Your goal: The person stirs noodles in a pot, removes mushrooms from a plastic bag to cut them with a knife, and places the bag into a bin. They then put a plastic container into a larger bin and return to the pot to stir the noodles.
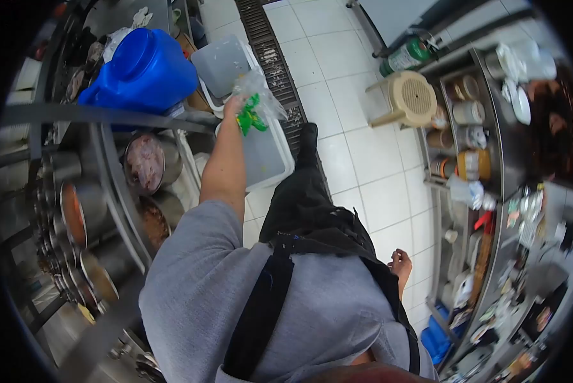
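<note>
My left hand (pixel 234 106) stretches forward and is closed on a clear plastic bag (pixel 261 96) with bright green parts (pixel 251 116). The bag hangs over a light grey plastic bin (pixel 267 153) standing low beside the floor drain. Just beyond it is a second grey bin (pixel 219 64). To the left of that hand sits a large blue plastic jug (pixel 147 67). My right hand (pixel 399 265) hangs low by my right side, its fingers loosely curled and partly apart, with nothing visible in them.
Metal racks on the left hold several pots of food (pixel 147 163). A drain grate (pixel 277 57) runs along the tiled floor (pixel 350 127). At right stand a beige stool (pixel 411 99), a green cylinder (pixel 409 54) and shelves with jars (pixel 468 113).
</note>
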{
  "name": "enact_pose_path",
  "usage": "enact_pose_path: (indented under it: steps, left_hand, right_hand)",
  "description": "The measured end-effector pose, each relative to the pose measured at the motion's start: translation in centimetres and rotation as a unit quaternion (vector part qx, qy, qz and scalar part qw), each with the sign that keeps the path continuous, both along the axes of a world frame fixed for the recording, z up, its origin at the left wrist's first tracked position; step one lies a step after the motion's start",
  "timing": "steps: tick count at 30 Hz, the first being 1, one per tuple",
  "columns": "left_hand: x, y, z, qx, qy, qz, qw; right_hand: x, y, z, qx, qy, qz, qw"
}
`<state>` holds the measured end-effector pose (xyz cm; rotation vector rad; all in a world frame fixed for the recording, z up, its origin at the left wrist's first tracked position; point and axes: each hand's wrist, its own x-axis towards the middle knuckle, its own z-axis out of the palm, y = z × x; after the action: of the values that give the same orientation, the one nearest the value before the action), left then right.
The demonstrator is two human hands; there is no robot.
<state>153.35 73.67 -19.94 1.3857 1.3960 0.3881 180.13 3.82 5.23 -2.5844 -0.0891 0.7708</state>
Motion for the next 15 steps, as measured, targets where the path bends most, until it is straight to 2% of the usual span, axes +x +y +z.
enact_pose_path:
  steps: [1, 3, 4, 5, 7, 8, 9, 10, 13, 14, 15]
  left_hand:
    - [-0.7, 3.3, -3.3, 0.023, 0.012, 0.011, 1.0]
    - [-0.3, 4.9, -2.8, -0.038, -0.126, 0.19, 0.973]
    - [1.3, 5.6, -2.0, -0.146, -0.244, 0.398, 0.872]
    - [1.6, 6.5, -2.7, -0.154, -0.239, 0.41, 0.867]
    - [2.3, 8.1, -4.9, -0.13, 0.019, 0.509, 0.851]
    - [0.8, 9.0, -10.7, -0.121, 0.156, 0.419, 0.886]
    - [-0.6, 9.9, -16.2, -0.113, 0.317, 0.313, 0.888]
    - [-1.9, 11.0, -21.7, -0.099, 0.458, 0.222, 0.855]
    - [3.7, 10.9, -14.2, -0.146, 0.414, 0.331, 0.835]
    - [4.9, 12.2, -14.1, -0.213, 0.424, 0.332, 0.815]
    - [5.4, 12.4, -14.3, -0.22, 0.425, 0.332, 0.813]
  right_hand:
    - [2.3, 2.1, -0.1, -0.035, 0.003, 0.045, 0.998]
    - [5.2, 8.1, 1.0, -0.059, 0.011, 0.066, 0.996]
    - [6.6, 10.8, 1.2, -0.073, 0.006, 0.086, 0.994]
    - [7.9, 13.6, 1.5, -0.088, 0.005, 0.105, 0.991]
    - [10.1, 18.4, 1.6, -0.1, 0.052, 0.069, 0.991]
    - [11.3, 20.6, 1.8, -0.092, 0.069, 0.092, 0.989]
    - [12.5, 22.7, 1.7, -0.082, 0.088, 0.114, 0.986]
    - [14.0, 23.5, 0.8, -0.107, 0.091, 0.132, 0.981]
    - [16.1, 29.8, 1.3, -0.09, 0.101, 0.082, 0.987]
    - [16.8, 31.6, 1.4, -0.098, 0.102, 0.085, 0.986]
    - [17.4, 33.3, 1.7, -0.124, 0.115, 0.1, 0.98]
